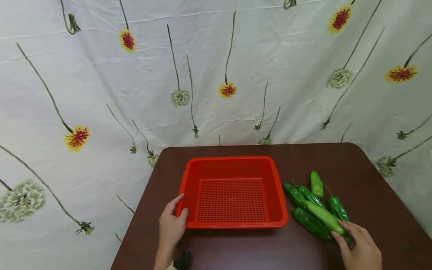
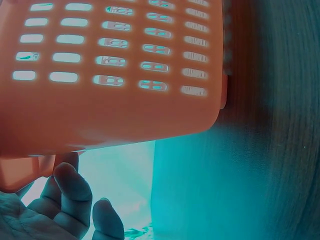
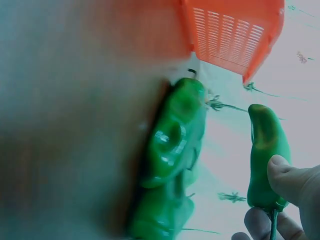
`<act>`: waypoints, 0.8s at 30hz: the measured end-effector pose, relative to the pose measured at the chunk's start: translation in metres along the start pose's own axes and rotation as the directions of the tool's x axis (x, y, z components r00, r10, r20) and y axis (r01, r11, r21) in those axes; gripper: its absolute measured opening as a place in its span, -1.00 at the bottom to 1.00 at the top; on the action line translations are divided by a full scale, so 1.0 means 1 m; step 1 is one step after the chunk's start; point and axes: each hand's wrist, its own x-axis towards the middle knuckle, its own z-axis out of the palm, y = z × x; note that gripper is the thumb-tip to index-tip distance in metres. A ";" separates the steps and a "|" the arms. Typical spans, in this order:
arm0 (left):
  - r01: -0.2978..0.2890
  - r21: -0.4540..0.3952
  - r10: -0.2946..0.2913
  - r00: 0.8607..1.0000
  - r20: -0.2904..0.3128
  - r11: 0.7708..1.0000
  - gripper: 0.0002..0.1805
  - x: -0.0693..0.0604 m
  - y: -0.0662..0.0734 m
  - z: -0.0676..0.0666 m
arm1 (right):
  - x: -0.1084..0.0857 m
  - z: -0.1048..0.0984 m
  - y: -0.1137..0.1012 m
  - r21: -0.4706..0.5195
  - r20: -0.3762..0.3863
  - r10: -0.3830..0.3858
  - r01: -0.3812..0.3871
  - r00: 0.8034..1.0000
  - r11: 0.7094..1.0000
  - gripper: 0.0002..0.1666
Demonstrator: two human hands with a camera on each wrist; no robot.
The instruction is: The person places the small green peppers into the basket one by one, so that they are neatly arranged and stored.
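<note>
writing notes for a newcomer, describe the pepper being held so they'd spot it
On the brown table, find the red basket. Just to its right is a group of green peppers. The held pepper is light green, and it alone is lifted, pinched in the right grip.

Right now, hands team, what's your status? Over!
Left hand grips red basket. Right hand holds light-green pepper. Dark-green peppers lie between it and basket.

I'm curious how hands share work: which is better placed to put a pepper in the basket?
The right hand, most likely: it pinches a light-green chili pepper, while the left hand grips the red plastic basket by its rim.
</note>
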 end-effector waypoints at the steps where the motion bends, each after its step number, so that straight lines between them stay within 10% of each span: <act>1: -0.002 0.000 0.002 1.000 0.002 1.000 -0.50 0.000 0.000 0.000 | 0.004 -0.001 -0.001 -0.004 -0.001 -0.002 0.002 1.000 1.000 -0.37; 24: -0.020 -0.001 0.020 1.000 -0.016 1.000 -0.51 -0.002 0.000 -0.001 | 0.076 -0.011 -0.039 0.074 0.005 -0.074 0.073 0.997 0.995 -0.35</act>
